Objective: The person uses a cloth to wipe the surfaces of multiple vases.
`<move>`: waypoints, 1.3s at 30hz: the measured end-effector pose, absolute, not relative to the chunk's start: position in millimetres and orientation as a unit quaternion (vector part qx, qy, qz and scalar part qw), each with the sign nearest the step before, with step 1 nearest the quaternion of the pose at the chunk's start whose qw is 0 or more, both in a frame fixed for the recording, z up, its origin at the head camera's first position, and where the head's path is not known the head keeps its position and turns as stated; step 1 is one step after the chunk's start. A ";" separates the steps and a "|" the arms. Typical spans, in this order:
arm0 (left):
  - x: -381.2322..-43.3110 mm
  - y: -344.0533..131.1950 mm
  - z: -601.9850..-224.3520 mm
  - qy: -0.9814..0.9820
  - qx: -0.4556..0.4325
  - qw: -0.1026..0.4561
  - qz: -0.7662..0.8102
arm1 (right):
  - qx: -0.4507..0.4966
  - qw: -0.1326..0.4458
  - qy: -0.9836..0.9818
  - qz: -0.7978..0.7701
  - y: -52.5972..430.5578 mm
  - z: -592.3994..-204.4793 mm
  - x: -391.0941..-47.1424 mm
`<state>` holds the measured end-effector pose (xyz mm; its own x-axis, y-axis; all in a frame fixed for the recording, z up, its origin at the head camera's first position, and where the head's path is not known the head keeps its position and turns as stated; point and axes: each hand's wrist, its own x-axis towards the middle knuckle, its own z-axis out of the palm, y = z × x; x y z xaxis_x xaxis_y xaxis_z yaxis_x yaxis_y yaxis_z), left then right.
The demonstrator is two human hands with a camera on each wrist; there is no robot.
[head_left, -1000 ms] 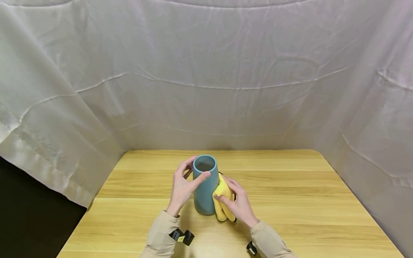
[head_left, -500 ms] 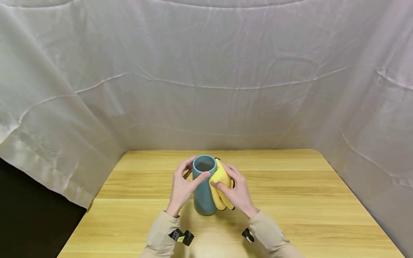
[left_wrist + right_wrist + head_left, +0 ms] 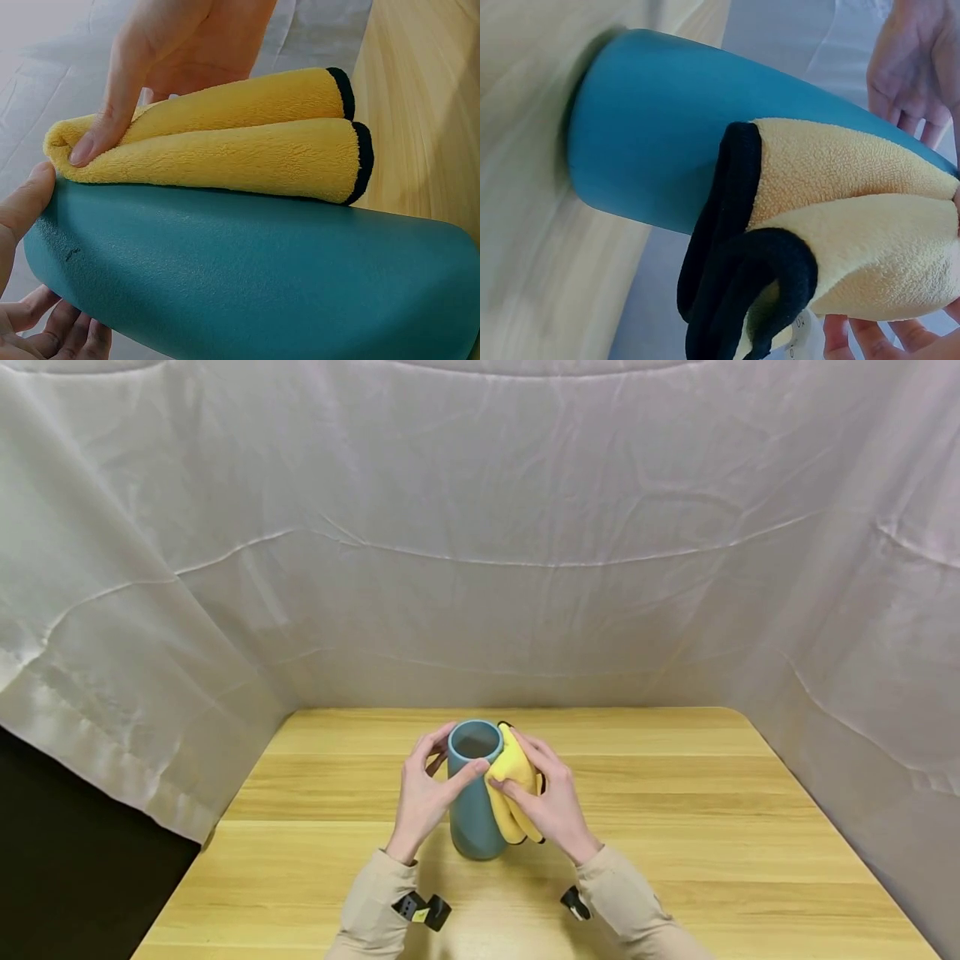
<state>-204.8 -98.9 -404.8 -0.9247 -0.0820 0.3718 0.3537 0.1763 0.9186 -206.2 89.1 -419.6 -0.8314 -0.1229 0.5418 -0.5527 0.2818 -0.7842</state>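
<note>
A tall teal vase (image 3: 476, 827) with an open round mouth stands upright on the wooden table. My left hand (image 3: 422, 789) grips it near the rim, thumb across the front and fingers round the far left side. My right hand (image 3: 553, 802) holds a folded yellow cloth (image 3: 512, 768) with black edging, pressed to the vase's upper right side. In the left wrist view the right thumb digs into a fold of the cloth (image 3: 247, 161). A small dark mark shows on the vase (image 3: 225, 262) near its top. The right wrist view shows the cloth's black hem (image 3: 739, 195) hanging loose.
The light wooden table (image 3: 712, 827) extends to both sides. Pale grey curtains (image 3: 525, 610) hang behind it and at its sides. A dark area (image 3: 67, 843) lies beyond the left edge. Black devices (image 3: 423, 910) are strapped to both wrists.
My right hand has slid the yellow cloth up along the vase's right side, from mid-height to near the rim, mostly in the first half second. My left hand and the vase have stayed put.
</note>
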 end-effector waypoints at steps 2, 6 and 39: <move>-204.5 -98.8 -404.9 -0.747 -0.091 0.170 -0.636 | 0.214 0.190 -0.778 0.559 89.6 -423.4 -205.2; -204.1 -98.6 -404.7 -0.746 -0.089 0.169 -0.637 | 0.200 0.182 -0.786 0.556 90.9 -435.5 -202.4; -204.8 -98.4 -404.8 -0.748 -0.088 0.172 -0.635 | 0.193 0.164 -0.789 0.560 93.6 -448.4 -203.5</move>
